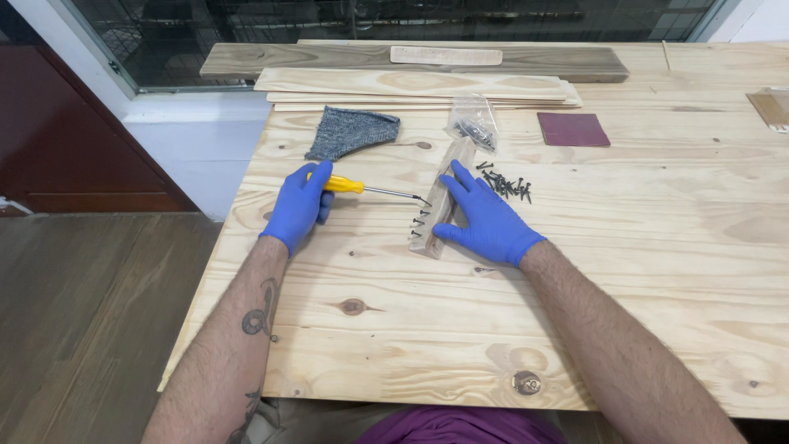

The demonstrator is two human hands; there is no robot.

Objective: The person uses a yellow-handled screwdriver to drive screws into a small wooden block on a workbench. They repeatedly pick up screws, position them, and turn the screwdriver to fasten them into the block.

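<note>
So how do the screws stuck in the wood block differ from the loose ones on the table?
The screws in the wood block stand in a row along the block's side, partly driven; the loose screws lie scattered flat on the table beside the right hand. Both sets look dark and alike.

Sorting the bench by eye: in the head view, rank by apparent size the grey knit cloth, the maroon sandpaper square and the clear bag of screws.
Largest to smallest:
1. grey knit cloth
2. maroon sandpaper square
3. clear bag of screws
All lie about equally far away.

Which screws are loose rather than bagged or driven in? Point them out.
The dark pile of loose screws lying on the table, just beyond the right hand. The others sit sealed in the clear bag or stick out of the wooden block.
</note>
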